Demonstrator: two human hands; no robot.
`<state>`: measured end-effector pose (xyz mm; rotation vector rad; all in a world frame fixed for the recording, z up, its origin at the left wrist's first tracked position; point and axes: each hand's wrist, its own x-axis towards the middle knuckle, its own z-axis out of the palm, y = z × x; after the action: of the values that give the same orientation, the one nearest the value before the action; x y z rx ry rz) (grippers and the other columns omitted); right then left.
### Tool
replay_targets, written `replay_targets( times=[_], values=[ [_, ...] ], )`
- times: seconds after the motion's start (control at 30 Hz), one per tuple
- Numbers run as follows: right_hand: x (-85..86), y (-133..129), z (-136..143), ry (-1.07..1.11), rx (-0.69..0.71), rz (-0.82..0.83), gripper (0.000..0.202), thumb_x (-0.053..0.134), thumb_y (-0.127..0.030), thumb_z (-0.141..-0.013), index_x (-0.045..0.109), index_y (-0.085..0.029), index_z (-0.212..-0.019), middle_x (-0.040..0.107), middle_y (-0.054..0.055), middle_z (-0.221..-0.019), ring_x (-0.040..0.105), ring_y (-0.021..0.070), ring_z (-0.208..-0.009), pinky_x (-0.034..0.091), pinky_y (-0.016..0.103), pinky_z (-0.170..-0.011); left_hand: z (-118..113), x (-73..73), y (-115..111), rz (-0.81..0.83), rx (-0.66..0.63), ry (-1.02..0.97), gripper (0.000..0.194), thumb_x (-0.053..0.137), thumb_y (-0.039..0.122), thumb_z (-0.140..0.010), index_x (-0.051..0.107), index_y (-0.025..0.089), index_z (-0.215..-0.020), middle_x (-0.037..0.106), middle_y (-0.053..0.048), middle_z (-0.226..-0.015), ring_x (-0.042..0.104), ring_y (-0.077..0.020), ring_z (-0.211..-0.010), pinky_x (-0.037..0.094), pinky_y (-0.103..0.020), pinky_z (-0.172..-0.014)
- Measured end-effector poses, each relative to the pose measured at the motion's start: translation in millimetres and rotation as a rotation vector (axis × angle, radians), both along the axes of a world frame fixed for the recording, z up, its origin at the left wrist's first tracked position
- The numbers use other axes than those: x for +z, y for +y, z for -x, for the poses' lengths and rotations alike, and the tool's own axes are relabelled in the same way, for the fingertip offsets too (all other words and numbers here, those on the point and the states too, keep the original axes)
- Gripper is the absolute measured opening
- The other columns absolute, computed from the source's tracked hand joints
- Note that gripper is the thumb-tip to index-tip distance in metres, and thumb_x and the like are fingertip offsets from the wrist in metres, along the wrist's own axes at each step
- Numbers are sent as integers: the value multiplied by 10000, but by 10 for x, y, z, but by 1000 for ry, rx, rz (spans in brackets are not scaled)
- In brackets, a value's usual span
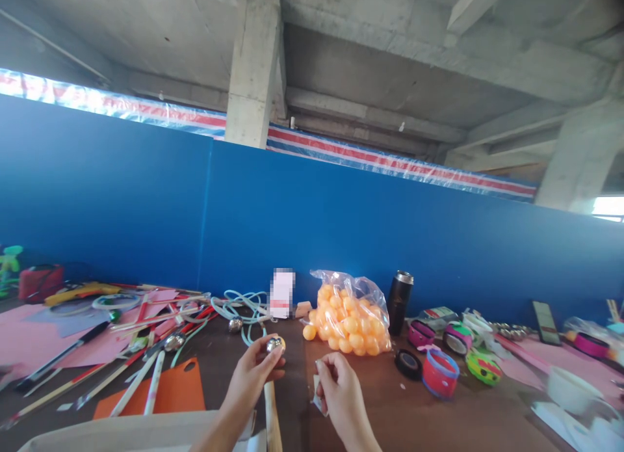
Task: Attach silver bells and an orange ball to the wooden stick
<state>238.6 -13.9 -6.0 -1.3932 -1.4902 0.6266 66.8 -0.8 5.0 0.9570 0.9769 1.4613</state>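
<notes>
Near the middle of the brown table point(390, 406), my left hand point(256, 374) is closed around a shiny silver ball point(275, 345), with a bit of yellow showing at its edge. To its right, my right hand point(336, 387) pinches something small and whitish point(319, 397) that hangs below the fingers; what it is I cannot make out. The hands are apart. Behind them stands a clear plastic bag of orange balls point(353, 322), and one loose orange ball point(309, 332) lies at its left side.
A black bottle point(400, 302) stands beside the bag, with black tape point(408, 364) and a red-and-blue round container point(439, 372) in front. Sticks, pale tubing point(244, 302) and an orange sheet point(180, 390) lie left. A white cup point(570, 388) is at right; a blue partition point(312, 224) rises behind.
</notes>
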Motion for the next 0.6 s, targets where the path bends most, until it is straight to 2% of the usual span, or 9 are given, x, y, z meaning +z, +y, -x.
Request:
replay_targets(
  times=[0.23,0.4,0.6],
  values=[
    [98,-65,49,441,188,18,212,566,-377,-776,527,-168,-764,489,-65,-476,381,42,-313,280,142,-298,-49,75,-135,-9,-186,-66,545,684,374,-659,520,202,-1150,628,-64,-958,639,-206,-812,522,-332,-702],
    [168,-106,41,546,261,62,230,592,-375,-769,551,-149,-794,496,-60,-483,382,38,-330,275,146,-322,-70,116,-202,25,-312,-85,499,669,347,-688,538,198,-1146,614,-84,-1061,627,-205,-870,492,-326,-784],
    [202,-164,76,741,379,96,186,619,-321,-767,551,-150,-790,500,-57,-526,342,23,-370,241,141,-346,-72,141,-244,-18,-361,-78,462,656,330,-705,560,225,-1144,606,-69,-1075,602,-208,-928,476,-325,-807]
  ],
)
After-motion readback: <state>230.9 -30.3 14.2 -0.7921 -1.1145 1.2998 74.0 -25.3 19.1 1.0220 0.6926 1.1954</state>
